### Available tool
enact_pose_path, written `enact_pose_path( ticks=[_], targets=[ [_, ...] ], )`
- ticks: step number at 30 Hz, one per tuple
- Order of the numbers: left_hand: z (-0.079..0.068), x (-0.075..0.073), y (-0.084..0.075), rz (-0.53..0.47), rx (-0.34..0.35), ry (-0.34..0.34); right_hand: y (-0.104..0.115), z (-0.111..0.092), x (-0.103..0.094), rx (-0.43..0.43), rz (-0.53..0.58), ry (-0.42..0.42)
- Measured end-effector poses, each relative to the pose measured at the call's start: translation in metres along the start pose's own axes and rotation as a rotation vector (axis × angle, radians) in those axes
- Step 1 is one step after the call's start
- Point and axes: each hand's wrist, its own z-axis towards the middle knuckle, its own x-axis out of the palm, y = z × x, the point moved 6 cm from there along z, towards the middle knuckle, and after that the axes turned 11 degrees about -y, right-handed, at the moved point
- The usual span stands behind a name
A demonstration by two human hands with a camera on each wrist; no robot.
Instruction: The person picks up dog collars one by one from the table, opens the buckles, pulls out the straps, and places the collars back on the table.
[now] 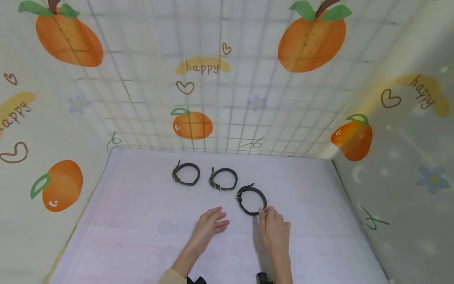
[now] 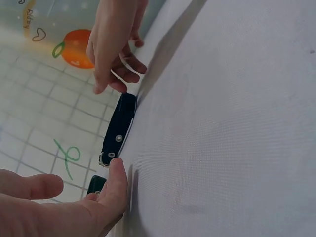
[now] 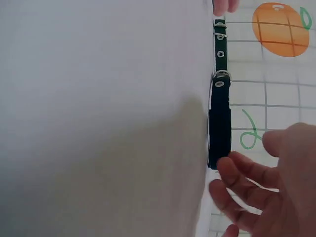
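Three black collars with metal buckles and eyelets stand on edge, each fastened into a ring: a left one (image 1: 189, 184), a middle one (image 1: 228, 170) and a right one (image 1: 252, 213), nearest the hands. My right hand (image 1: 275, 232) is at the right collar's near right side, fingers loosely bent; in the right wrist view its fingertips (image 3: 227, 168) meet or almost meet the band (image 3: 220, 133). Whether they touch is unclear. My left hand (image 1: 210, 228) hovers to the left of that collar, fingers apart and holding nothing. Its thumb and fingers (image 2: 117, 177) show in the left wrist view.
A white cloth-covered table (image 1: 142, 236) lies under everything. Behind it rises a wire grid covered by a printed curtain (image 1: 241, 79) with oranges and hearts. Similar curtain sides stand at left (image 1: 21, 221) and right (image 1: 408, 165).
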Motion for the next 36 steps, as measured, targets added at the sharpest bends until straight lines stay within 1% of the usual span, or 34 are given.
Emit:
enact_pose_path(
  ticks=[3, 9, 14, 17, 19, 24, 26, 29, 32, 36],
  targets=[
    [0.003, 0.0, 0.004, -0.022, -0.02, 0.01, -0.001, 0.003, 0.004, 0.028, -0.025, 0.024],
    [0.006, -0.001, 0.008, -0.041, -0.029, 0.024, -0.002, 0.008, 0.009, 0.112, -0.039, 0.043],
    [0.005, 0.0, 0.007, -0.037, -0.026, 0.025, -0.004, 0.01, 0.014, 0.174, -0.019, 0.053],
    [0.006, 0.002, 0.006, -0.021, -0.018, 0.009, -0.006, 0.011, 0.016, 0.214, -0.004, 0.062],
    [0.009, 0.005, 0.003, 0.025, 0.006, -0.02, -0.006, 0.012, 0.017, 0.227, -0.003, 0.06],
    [0.025, 0.018, -0.008, 0.234, 0.113, -0.108, -0.008, 0.013, 0.017, 0.235, -0.004, 0.062],
    [0.032, 0.024, -0.012, 0.296, 0.152, -0.128, -0.008, 0.013, 0.017, 0.233, 0.0, 0.073],
    [0.043, 0.032, -0.015, 0.358, 0.194, -0.144, -0.006, 0.013, 0.017, 0.229, 0.008, 0.087],
    [0.051, 0.041, -0.016, 0.381, 0.206, -0.146, -0.007, 0.014, 0.017, 0.227, 0.004, 0.082],
    [0.06, 0.05, -0.014, 0.373, 0.165, -0.153, -0.008, 0.015, 0.016, 0.227, -0.007, 0.077]
  ],
)
